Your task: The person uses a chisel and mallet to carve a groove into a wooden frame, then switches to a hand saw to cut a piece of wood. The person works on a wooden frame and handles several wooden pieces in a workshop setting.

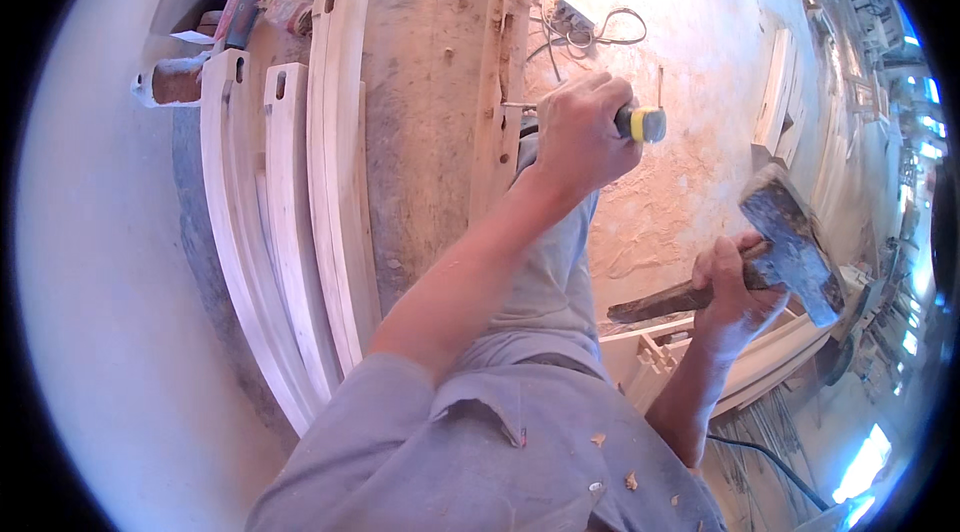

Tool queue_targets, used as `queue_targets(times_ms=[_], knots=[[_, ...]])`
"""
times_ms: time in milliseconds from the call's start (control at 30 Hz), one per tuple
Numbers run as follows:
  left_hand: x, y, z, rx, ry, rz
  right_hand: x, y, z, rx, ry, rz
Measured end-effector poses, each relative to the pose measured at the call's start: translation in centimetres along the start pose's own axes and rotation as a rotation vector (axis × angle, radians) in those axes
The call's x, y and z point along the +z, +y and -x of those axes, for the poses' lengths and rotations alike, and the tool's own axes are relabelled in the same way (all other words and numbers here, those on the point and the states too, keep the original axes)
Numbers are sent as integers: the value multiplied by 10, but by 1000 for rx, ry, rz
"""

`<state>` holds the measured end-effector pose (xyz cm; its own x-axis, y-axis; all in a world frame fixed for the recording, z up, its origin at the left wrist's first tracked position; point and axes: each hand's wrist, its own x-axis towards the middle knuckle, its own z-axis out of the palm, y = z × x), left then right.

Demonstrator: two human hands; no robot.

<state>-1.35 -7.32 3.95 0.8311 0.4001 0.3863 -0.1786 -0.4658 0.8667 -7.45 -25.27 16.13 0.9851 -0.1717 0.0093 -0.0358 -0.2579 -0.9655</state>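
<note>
The head view shows the wooden counter (420, 62) filling the left, its far end cut off and its near part hidden behind the person's arm and clothing. The floor (650, 197) spreads to the right, glare washing out its far part. Three slotted timbers (335, 157) lie along the counter's left, long axes running near to far; one slot shows in each far end, while the near ends are hidden by a sleeve. A pale strip beside the rightmost is mostly covered. One holed beam (507, 12) runs near to far along the counter's right edge, its far end cut off.

One hammer (795, 247) is at the right, above the floor. Its handle's long axis runs left to right, butt pointing left and slightly near, head at the right. The right hand (738, 287) grasps the handle close to the head, hiding part of it.

The left hand (588, 129) is clenched around one black-and-yellow-handled tool (648, 124), covering most of its grip. The tool's long axis lies left to right, butt right, thin metal shaft pointing left to the beam; whether its tip enters the wood cannot be told. Beyond sits one dark power strip (573, 20) with tangled cable.
</note>
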Motion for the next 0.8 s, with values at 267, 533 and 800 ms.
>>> queue_targets(times_ms=[267, 533, 800], knots=[[5, -4, -2, 35, 29, 59, 6, -5, -6, 22, 26, -83], [-1, -6, 1, 65, -3, 66, 10, -3, -5, 47, 2, -97], [-8, -4, 1, 36, -22, 83, 6, -4, -3, -114, 28, -109]])
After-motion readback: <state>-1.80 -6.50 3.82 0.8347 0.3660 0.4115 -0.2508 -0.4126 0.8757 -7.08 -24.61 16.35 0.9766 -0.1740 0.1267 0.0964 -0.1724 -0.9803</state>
